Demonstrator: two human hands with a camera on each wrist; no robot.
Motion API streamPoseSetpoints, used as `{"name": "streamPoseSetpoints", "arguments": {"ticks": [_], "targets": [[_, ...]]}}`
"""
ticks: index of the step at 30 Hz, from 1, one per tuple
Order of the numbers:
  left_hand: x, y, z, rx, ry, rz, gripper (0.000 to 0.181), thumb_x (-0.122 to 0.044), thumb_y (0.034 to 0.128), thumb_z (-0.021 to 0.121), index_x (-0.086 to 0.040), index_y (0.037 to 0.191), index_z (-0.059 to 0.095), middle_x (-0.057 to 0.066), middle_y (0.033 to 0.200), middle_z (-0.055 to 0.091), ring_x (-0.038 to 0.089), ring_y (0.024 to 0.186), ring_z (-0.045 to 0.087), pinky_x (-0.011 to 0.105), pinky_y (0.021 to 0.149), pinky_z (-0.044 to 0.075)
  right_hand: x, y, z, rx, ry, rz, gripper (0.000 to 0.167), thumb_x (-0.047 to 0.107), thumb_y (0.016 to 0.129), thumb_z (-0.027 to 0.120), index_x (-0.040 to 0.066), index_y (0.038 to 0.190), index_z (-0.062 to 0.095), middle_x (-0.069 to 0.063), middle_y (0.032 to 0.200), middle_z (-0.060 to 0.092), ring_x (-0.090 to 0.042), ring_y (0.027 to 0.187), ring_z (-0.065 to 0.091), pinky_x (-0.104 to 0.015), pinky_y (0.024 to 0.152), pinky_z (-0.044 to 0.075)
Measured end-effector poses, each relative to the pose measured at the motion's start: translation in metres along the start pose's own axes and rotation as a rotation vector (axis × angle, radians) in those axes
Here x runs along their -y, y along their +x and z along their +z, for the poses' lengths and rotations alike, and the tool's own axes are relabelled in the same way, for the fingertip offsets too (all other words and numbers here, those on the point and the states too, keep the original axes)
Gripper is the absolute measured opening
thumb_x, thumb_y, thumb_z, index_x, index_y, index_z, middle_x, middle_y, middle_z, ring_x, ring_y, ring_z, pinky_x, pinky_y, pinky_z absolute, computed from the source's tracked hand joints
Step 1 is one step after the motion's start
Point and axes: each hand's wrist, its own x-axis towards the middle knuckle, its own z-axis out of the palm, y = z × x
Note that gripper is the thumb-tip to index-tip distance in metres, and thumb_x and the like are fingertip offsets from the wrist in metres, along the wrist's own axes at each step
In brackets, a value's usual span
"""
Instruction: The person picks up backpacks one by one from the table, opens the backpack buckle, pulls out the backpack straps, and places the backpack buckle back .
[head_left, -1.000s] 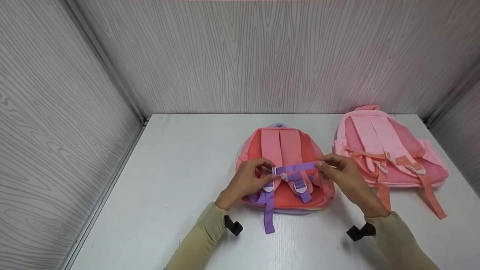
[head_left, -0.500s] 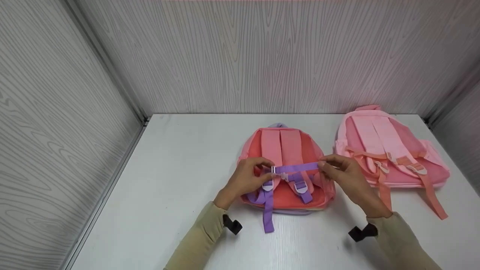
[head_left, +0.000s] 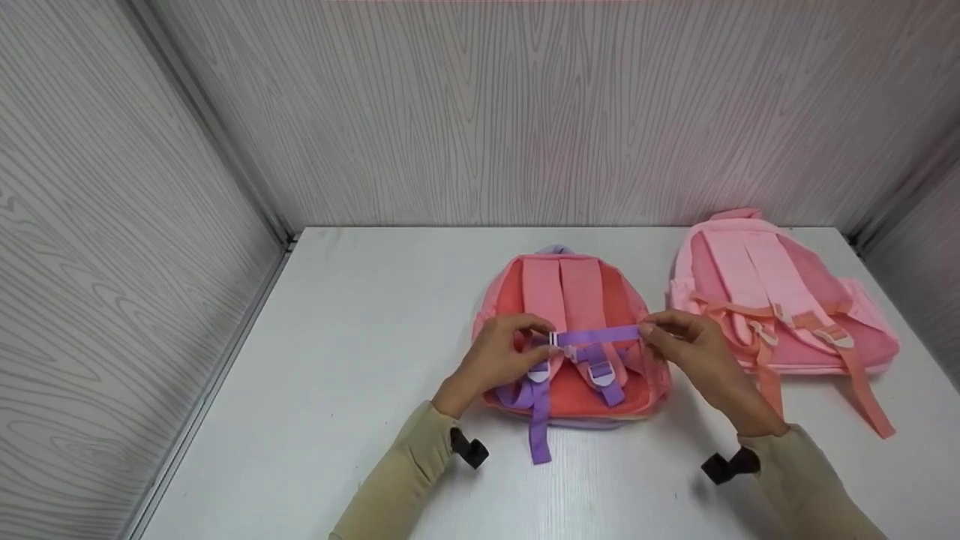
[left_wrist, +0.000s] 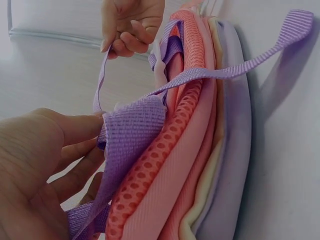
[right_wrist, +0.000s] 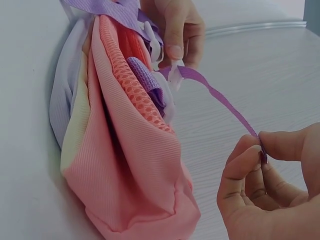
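A small pink and coral backpack (head_left: 510, 296) lies with its shoulder straps facing up. My left hand (head_left: 499, 351) pinches a white plastic buckle (head_left: 553, 340) over the backpack's middle. From that buckle a purple webbing strap (head_left: 598, 335) runs to the right. My right hand (head_left: 694, 349) pinches the strap's end between thumb and fingertips, holding it fairly straight above the bag. In the right wrist view the strap (right_wrist: 220, 95) slants between buckle and fingers. A white strap adjuster (head_left: 602, 375) sits below it. My left palm partly hides the bag's left side.
A second, larger pink backpack (head_left: 806, 270) with orange straps lies at the right on the white table (head_left: 360, 315). One loose purple strap (head_left: 539, 427) hangs past the smaller bag's near edge. Wood-grained panels (head_left: 480, 112) stand behind and at both sides.
Both hands keep their grips, shifting only slightly. The buckle and my left hand have moved a touch to the right over the last half second. The backpacks stay put.
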Motion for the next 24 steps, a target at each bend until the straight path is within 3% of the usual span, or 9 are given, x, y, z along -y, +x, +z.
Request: {"name": "streamPoseSetpoints", "arguments": {"ticks": [8, 17, 24], "targets": [[-0.007, 0.003, -0.001, 0.002, 0.023, 0.011, 0.027, -0.030, 0.0968, 0.082, -0.019, 0.121, 0.077, -0.008, 0.115, 0.075, 0.018, 0.107, 0.064, 0.038, 0.093, 0.054, 0.000, 0.000, 0.000, 0.003, -0.018, -0.005, 0.041, 0.029, 0.105, 0.070, -0.003, 0.131, 0.069, 0.003, 0.103, 0.072, -0.014, 0.089, 0.066, -0.023, 0.084, 0.060], [-0.011, 0.006, 0.002, 0.001, 0.021, 0.084, 0.026, -0.022, 0.0960, 0.082, -0.012, 0.120, 0.078, -0.002, 0.116, 0.078, 0.020, 0.111, 0.066, 0.040, 0.101, 0.054, -0.001, -0.001, 0.002, 0.001, -0.014, -0.018, 0.038, 0.027, 0.105, 0.071, -0.003, 0.129, 0.070, 0.001, 0.099, 0.070, -0.015, 0.086, 0.064, -0.024, 0.081, 0.059], [-0.015, 0.006, 0.007, 0.017, 0.021, 0.086, 0.029, -0.027, 0.0972, 0.081, -0.015, 0.123, 0.078, -0.002, 0.121, 0.076, 0.020, 0.116, 0.064, 0.039, 0.105, 0.054, 0.000, -0.002, 0.002, 0.008, -0.014, -0.025, 0.040, 0.028, 0.106, 0.069, -0.003, 0.131, 0.069, 0.000, 0.101, 0.071, -0.015, 0.086, 0.064, -0.024, 0.082, 0.059]]}}
